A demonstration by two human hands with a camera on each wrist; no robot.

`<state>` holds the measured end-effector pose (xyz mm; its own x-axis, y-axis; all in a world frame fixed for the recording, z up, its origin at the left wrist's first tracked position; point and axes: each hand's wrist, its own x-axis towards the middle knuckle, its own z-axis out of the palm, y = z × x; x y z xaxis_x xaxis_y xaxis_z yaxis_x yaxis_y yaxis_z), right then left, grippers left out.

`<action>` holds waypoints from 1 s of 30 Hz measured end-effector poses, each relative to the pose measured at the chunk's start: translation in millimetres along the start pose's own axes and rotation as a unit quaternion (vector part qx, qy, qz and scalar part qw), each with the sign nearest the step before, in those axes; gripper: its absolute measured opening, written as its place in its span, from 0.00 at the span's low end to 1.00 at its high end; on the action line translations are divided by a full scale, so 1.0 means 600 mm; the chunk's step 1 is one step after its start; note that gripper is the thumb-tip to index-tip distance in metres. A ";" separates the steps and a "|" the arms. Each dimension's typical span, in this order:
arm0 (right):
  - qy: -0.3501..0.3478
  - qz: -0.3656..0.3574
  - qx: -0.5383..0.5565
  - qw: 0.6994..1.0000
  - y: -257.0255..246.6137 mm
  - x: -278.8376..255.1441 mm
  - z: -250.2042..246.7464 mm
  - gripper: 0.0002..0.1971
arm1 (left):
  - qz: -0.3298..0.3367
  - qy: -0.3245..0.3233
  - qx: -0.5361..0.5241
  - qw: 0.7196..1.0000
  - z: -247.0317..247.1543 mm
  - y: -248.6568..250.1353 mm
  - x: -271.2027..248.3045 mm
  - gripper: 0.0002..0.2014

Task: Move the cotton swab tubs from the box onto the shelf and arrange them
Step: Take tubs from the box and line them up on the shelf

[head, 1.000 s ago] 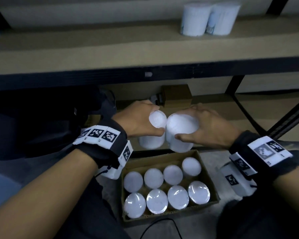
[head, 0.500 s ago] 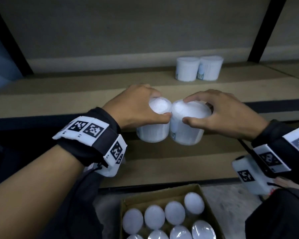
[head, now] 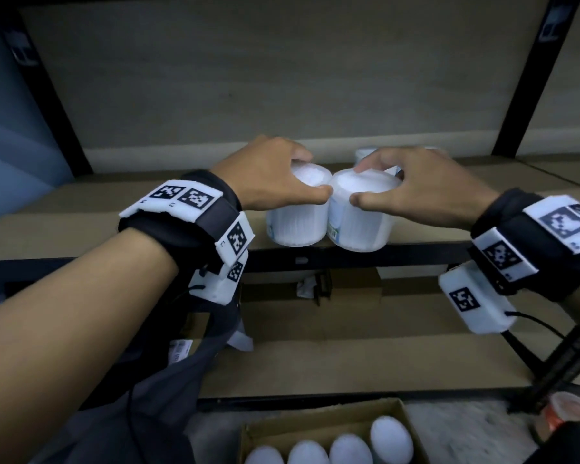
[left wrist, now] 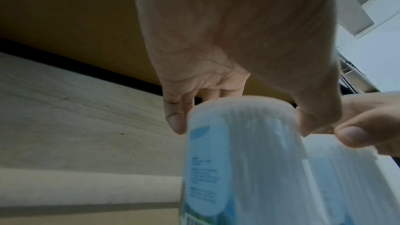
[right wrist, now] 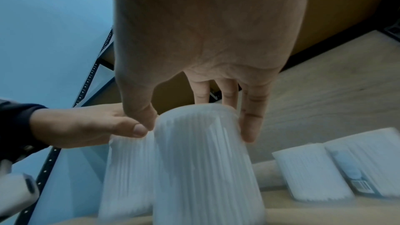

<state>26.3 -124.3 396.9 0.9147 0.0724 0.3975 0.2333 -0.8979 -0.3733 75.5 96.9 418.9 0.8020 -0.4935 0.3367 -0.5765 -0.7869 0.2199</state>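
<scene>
1. My left hand (head: 268,177) grips a white cotton swab tub, the left tub (head: 297,219), from above, thumb on the near side of its rim and the other fingers (left wrist: 175,119) curled over the far side.
2. My right hand (head: 422,185) grips a second one, the right tub (head: 360,222), the same way: thumb near, fingers (right wrist: 251,119) wrapped down the far side.
3. Both tubs are upright and side by side, touching or nearly so, my two thumb tips almost meeting between them.
4. From the head view the tubs sit over the front edge of the shelf (head: 114,209); I cannot tell whether their bases rest on the board or are just above it.
5. In the right wrist view two more tubs (right wrist: 337,168) stand together further back on the same shelf, to the right of the one I hold. In the head view they are mostly hidden behind my right hand.
6. The cardboard box (head: 322,418) is below on the floor, at the bottom edge of the head view, with four white tub lids (head: 390,438) showing in a row inside it.
7. A lower shelf board (head: 349,356) lies between the box and the shelf I am loading.
8. Both wrists carry black straps with white marker blocks (head: 181,199).
</scene>
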 end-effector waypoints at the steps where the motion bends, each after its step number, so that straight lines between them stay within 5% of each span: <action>1: -0.003 0.003 0.000 1.000 -0.001 0.007 0.002 0.24 | -0.002 -0.003 0.003 1.000 0.000 -0.003 0.005 0.29; 20: -0.038 0.016 -0.014 0.999 0.002 0.062 0.039 0.22 | -0.021 -0.060 0.010 0.998 0.025 -0.051 0.042 0.33; 30: -0.070 0.051 -0.004 0.996 0.007 0.069 0.050 0.21 | -0.004 -0.098 0.030 0.995 0.037 -0.052 0.051 0.22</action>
<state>74.8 -111.8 386.5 0.9708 0.0409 0.2363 0.1353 -0.9069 -0.3990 121.3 97.9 402.0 0.8255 -0.5445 0.1488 -0.5636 -0.8094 0.1651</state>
